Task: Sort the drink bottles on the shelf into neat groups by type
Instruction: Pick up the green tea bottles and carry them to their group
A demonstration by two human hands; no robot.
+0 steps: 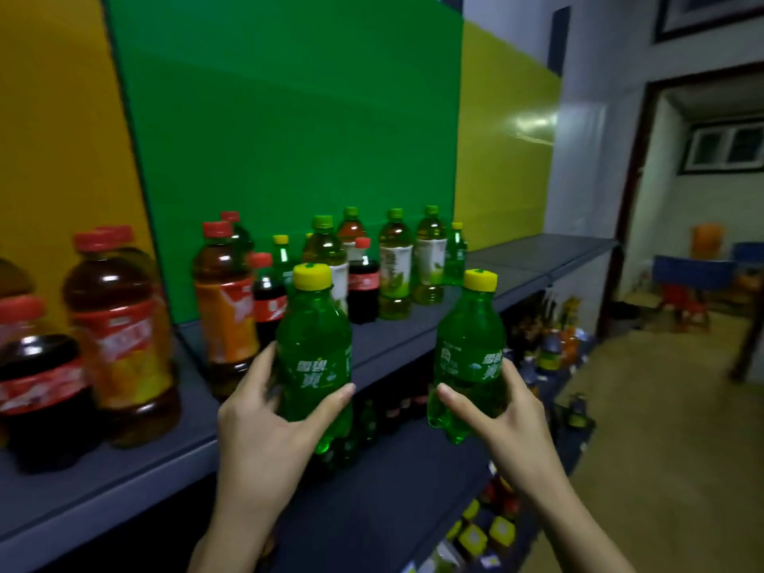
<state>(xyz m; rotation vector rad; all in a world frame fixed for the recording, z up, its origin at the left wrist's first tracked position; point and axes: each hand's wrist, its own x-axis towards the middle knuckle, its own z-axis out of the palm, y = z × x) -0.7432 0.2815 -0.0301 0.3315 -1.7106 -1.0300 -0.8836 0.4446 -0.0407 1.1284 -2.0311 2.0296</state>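
My left hand grips a green soda bottle with a yellow cap, held upright in front of the shelf edge. My right hand grips a second, matching green soda bottle, also upright and off the shelf. On the grey shelf behind them stand mixed drinks: an orange-labelled tea bottle, two small cola bottles, several green-capped tea bottles and two more small green soda bottles.
At the left, past the green backboard, stand large tea bottles and a cola bottle. The shelf's right stretch is bare. Lower shelves hold more bottles. An open doorway lies at the right.
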